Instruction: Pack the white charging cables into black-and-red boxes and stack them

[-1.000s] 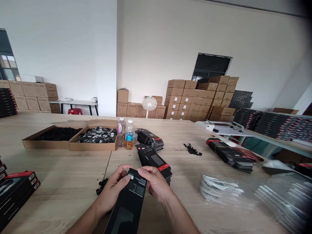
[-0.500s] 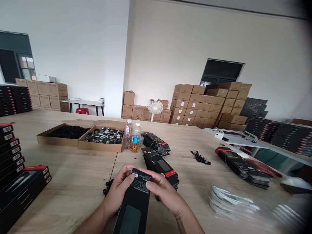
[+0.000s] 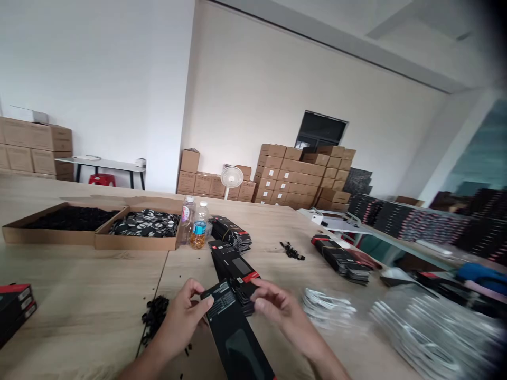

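Note:
My left hand (image 3: 185, 311) grips the upper left corner of a long black packaging box (image 3: 234, 330), thumb on its printed face. Small pale print and a dark window panel show on that face, and the box slants down toward the lower right. My right hand (image 3: 279, 311) is off the box, just to its right, fingers loosely bent and apart with nothing visible in them. Behind the hands lies a stack of flat black and red boxes (image 3: 236, 265). To the left of my left hand is a pile of small black pieces (image 3: 156, 315).
Two shallow cardboard trays (image 3: 137, 242) hold black parts and round black-and-white pieces. Two bottles (image 3: 199, 227) stand beside them. Bagged white cables (image 3: 327, 306) and a larger bagged heap (image 3: 431, 330) lie at the right. Banded boxes (image 3: 340, 258) sit farther back.
My right hand has let go of the packaging box and moved right. The box now tilts the other way in my left hand. The view has turned to the right.

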Demonstrator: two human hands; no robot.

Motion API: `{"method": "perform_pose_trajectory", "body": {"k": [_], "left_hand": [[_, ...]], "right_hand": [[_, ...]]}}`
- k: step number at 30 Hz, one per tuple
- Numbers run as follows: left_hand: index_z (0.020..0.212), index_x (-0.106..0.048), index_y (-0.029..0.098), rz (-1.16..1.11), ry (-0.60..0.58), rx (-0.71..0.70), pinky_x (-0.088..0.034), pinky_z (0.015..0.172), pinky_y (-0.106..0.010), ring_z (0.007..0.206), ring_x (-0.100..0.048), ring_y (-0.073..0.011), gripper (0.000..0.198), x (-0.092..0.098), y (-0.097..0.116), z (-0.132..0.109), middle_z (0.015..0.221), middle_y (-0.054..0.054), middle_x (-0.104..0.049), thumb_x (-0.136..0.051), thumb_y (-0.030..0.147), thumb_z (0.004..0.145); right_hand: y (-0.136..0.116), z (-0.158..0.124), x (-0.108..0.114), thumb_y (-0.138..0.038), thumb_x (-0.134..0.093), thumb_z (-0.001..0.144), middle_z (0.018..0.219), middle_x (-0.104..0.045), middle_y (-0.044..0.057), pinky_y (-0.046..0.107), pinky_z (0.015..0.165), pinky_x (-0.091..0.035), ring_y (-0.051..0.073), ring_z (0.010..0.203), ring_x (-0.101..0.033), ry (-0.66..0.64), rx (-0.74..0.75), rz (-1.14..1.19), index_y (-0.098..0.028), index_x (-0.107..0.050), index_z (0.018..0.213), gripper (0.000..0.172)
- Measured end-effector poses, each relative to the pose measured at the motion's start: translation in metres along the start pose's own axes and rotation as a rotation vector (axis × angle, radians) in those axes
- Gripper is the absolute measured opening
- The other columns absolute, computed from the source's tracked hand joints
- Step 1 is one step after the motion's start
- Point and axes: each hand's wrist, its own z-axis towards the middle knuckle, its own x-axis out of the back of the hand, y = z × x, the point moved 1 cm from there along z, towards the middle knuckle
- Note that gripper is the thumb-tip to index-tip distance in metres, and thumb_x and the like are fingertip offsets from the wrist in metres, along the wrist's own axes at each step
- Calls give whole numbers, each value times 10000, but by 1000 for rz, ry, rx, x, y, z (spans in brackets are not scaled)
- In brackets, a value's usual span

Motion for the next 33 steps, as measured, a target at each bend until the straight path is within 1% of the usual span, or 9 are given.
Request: {"method": "perform_pose_trajectory", "body": {"k": [4,6,8,10,12,16,19,24,33], "left_hand": [[857,-556,214,574,-24,-50,-518,788,-384,835,-642,-234,72,5,-9,-3,834,-38,-651,-508,213,803],[1063,-624,225,723,-100,-205,-452,1008,-443,1169,-578,-264,417,6,-12,-5,1196,-92,-655,-473,70,707],[1322,-555,293,770,-284,-346,-315,1160,-477,1430,-351,-273,743,3,-16,-6,1544,-45,-424,-495,31,629],[1449,-450,333,819,-508,-397,-216,1205,-531,1492,-224,-332,901,-4,-19,-5,1628,-16,-285,-584,86,592],[1471,-434,316,875,-635,-368,-211,1195,-567,1456,-287,-400,962,-9,-18,-5,1581,-63,-383,-674,169,551],[1401,-513,309,896,-552,-345,-395,1100,-453,1313,-475,-353,861,-12,0,-11,1397,-90,-563,-688,197,566],[1361,-525,310,864,-399,-308,-466,1010,-350,1249,-527,-274,793,-7,12,-15,1363,-68,-557,-592,104,598],[1360,-486,226,864,-116,-226,-412,1072,-348,1328,-468,-243,686,-1,11,-10,1450,-87,-490,-546,111,687],[1360,-466,217,972,-42,-179,-442,1013,-383,1297,-507,-262,660,-4,8,-8,1423,-98,-539,-570,143,713]], "right_hand": [[-8,-2,102,-318,-713,720,1290,-645,135,445,1017,-446,297,1183,-595,44,-111,-537,-215,-641,1286,580],[-7,-1,143,-174,-765,581,1444,-535,152,430,1090,-378,321,1353,-466,-40,-233,-872,-229,-576,1373,817],[0,0,170,-71,-782,464,1489,-476,190,430,1088,-368,360,1423,-367,-90,-392,-1123,-216,-546,1404,980],[10,1,184,-37,-792,394,1459,-497,220,447,1045,-398,403,1419,-358,-110,-488,-1229,-204,-579,1372,1015],[18,0,190,-67,-810,363,1356,-589,204,449,983,-443,419,1344,-455,-122,-506,-1244,-213,-655,1274,935],[19,-4,204,-144,-802,365,1084,-706,118,418,850,-518,371,1062,-647,-133,-490,-1238,-218,-712,1084,728],[8,-9,217,-151,-753,432,1142,-687,133,416,916,-497,361,1105,-628,-83,-447,-1224,-212,-671,1141,717],[-24,-14,196,-329,-701,638,1365,-581,140,371,1043,-426,311,1257,-550,-13,-300,-1126,-197,-510,1370,768],[-65,-12,92,-201,-751,620,1285,-608,107,397,1049,-414,300,1223,-540,-1,-41,-1317,-244,-565,1344,749]]}}
